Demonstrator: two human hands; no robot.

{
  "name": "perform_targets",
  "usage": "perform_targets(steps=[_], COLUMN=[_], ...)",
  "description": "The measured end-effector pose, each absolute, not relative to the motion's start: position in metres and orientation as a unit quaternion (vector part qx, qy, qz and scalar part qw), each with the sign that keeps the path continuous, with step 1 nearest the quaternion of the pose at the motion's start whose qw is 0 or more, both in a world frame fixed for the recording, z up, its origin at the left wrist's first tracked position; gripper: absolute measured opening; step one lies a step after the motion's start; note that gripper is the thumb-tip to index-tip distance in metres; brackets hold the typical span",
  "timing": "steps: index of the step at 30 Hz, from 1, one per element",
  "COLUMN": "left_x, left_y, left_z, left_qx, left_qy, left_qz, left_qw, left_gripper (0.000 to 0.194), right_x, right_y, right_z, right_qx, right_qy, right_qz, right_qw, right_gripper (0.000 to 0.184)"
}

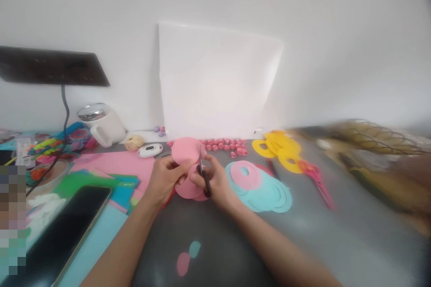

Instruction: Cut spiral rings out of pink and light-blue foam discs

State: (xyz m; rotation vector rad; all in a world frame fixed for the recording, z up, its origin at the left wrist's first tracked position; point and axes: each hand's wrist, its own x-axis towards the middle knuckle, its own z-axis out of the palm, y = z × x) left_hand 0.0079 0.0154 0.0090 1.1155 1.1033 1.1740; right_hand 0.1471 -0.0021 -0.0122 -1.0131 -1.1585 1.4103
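Note:
My left hand [167, 173] pinches a pink paper circle [185, 150] near its lower edge and holds it up above the table. In my right hand [213, 179] is a pair of scissors with dark handles [207, 184]; the fingers are in the loops and the blades point up at the circle's right edge. More pink paper circles [190, 189] lie beneath the two hands. To the right rests a pile of light blue paper rings [269, 193] with a pink ring [245, 175] on top. Small pink rolled paper pieces [225, 145] sit in rows behind the hands.
Yellow paper rings [281, 148] and pink scissors [318, 184] lie at the right. A phone [77, 228], coloured sheets [101, 163] and a white mug [107, 125] stand or lie at the left. A white board [218, 80] leans on the wall. Two small paper ovals [183, 263] lie in front.

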Motion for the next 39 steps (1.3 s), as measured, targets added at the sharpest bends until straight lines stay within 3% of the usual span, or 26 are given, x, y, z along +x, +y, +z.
perform_targets(steps=[39], left_x=[0.0062], left_y=[0.0168], left_z=[0.0057], left_qx=[0.474], left_qy=[0.471], left_qz=[0.509], left_qw=[0.543], left_gripper=[0.025], right_x=[0.148], right_y=[-0.0007], right_z=[-0.013], right_qx=[-0.42], right_qy=[-0.476], right_qz=[0.6], right_qw=[0.487], right_gripper=[0.059])
